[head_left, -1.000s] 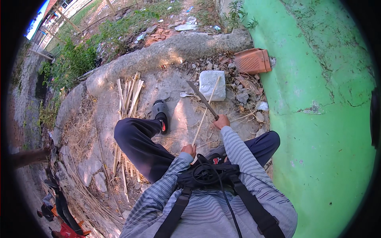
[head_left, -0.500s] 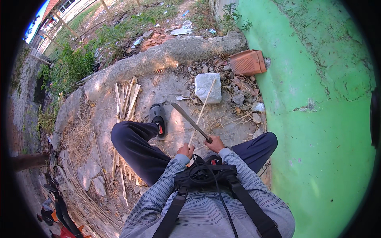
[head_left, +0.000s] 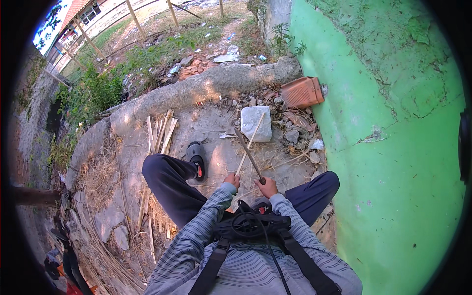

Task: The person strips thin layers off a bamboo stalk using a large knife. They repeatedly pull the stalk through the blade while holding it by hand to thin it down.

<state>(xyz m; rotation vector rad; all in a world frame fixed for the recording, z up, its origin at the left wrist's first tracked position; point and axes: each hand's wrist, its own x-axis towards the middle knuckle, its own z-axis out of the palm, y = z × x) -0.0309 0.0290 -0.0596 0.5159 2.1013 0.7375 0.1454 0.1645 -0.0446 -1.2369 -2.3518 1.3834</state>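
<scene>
In my closed left hand (head_left: 232, 181) is the near end of a thin pale stick, seemingly split bamboo (head_left: 256, 129). Its far end lies over a whitish block (head_left: 251, 119) on the ground ahead of me. My right hand (head_left: 266, 187) is wrapped round the handle of a long, dark-bladed knife (head_left: 251, 158). The blade points forward and left, crossing the stick just short of the block. Whether blade and stick touch, I cannot tell. Both hands are between my bent knees.
Split strips (head_left: 162, 132) lie beyond my left knee, more beside it. An orange hollow brick (head_left: 302, 92) and rubble sit near the green wall (head_left: 393, 196) on my right. A low concrete ridge (head_left: 196, 86) curves across the front. A white plastic fork (head_left: 226, 135) lies left of the block.
The knife has swung to point more straight ahead, its tip shifting right toward the stick. My right hand has drawn slightly nearer to me. The whole view has tilted up a little.
</scene>
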